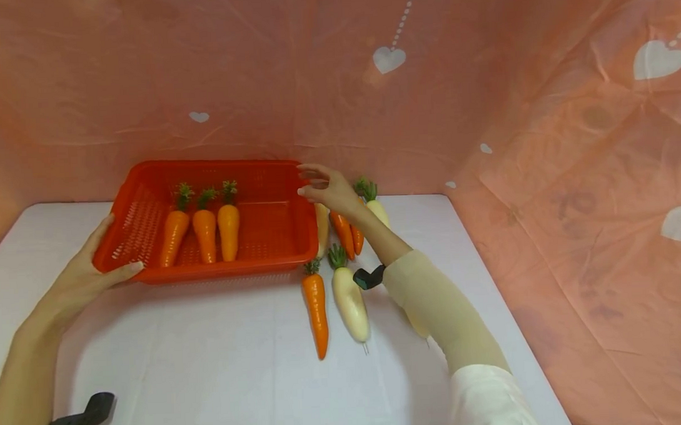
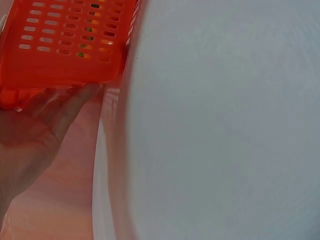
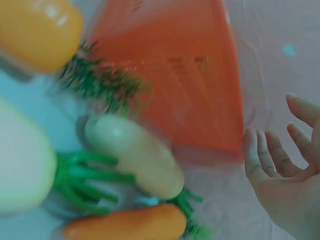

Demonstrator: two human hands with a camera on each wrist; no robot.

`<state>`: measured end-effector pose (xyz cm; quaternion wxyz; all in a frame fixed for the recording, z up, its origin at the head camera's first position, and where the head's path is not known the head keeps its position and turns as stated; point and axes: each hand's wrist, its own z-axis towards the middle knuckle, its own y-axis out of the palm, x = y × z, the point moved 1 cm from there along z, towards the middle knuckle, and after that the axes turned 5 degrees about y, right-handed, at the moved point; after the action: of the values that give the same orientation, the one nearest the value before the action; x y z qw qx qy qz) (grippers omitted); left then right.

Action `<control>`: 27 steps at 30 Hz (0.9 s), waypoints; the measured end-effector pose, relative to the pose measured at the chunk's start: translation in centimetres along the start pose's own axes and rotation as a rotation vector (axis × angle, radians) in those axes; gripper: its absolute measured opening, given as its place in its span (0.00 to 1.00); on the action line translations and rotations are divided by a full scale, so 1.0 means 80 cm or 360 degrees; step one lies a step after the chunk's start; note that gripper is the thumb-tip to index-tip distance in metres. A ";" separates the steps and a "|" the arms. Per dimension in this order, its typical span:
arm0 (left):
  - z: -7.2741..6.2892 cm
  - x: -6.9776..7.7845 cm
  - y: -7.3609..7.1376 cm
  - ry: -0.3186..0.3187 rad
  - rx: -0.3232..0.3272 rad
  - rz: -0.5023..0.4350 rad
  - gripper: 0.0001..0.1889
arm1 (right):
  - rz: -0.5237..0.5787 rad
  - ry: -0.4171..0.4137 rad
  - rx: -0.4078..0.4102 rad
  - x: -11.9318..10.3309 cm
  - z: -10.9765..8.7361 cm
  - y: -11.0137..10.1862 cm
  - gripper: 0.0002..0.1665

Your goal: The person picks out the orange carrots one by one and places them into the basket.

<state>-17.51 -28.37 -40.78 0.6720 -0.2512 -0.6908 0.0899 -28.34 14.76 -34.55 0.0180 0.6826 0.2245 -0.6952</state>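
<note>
A red plastic basket (image 1: 273, 230) with slotted walls stands toward the back of the table, with three orange carrots (image 1: 229, 232) lying inside it. My left hand (image 1: 75, 281) grips its left end, the thumb over the front corner; in the left wrist view the fingers (image 2: 70, 107) reach along the rim. At the basket's right end is my right hand (image 1: 334, 191), its fingers spread and loosely bent. The right wrist view has those fingertips (image 3: 251, 145) beside the basket's edge; whether they touch it I cannot tell.
To the right of the basket lie another carrot (image 1: 316, 313), a white radish (image 1: 350, 306) and several more carrots and radishes, partly hidden under my right forearm. The table (image 1: 210, 361) has a white cover. A pink cloth (image 1: 290, 70) with hearts hangs behind and at the sides.
</note>
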 end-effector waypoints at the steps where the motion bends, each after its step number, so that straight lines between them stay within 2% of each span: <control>1: 0.000 0.000 0.000 -0.0010 -0.0002 -0.0004 0.50 | -0.0002 0.0004 0.0016 0.004 -0.002 -0.003 0.32; 10: 0.000 0.001 0.002 0.0010 0.0009 -0.0019 0.50 | 0.0042 0.0061 0.0190 0.040 -0.027 -0.038 0.31; 14: -0.001 0.003 0.001 0.0017 0.0013 -0.0011 0.50 | -0.0015 0.0090 0.0283 0.049 -0.039 -0.052 0.30; 19: -0.002 0.000 0.000 0.0051 0.0023 -0.0004 0.50 | -0.0023 0.0137 0.0323 0.064 -0.052 -0.061 0.30; 27: -0.003 -0.003 -0.001 0.0030 0.0013 0.0005 0.49 | -0.0146 0.0366 0.0340 0.093 -0.063 -0.068 0.36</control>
<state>-17.31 -28.58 -40.97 0.6793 -0.2503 -0.6837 0.0913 -25.93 23.43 -39.97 -0.1123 0.7447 0.1810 -0.6325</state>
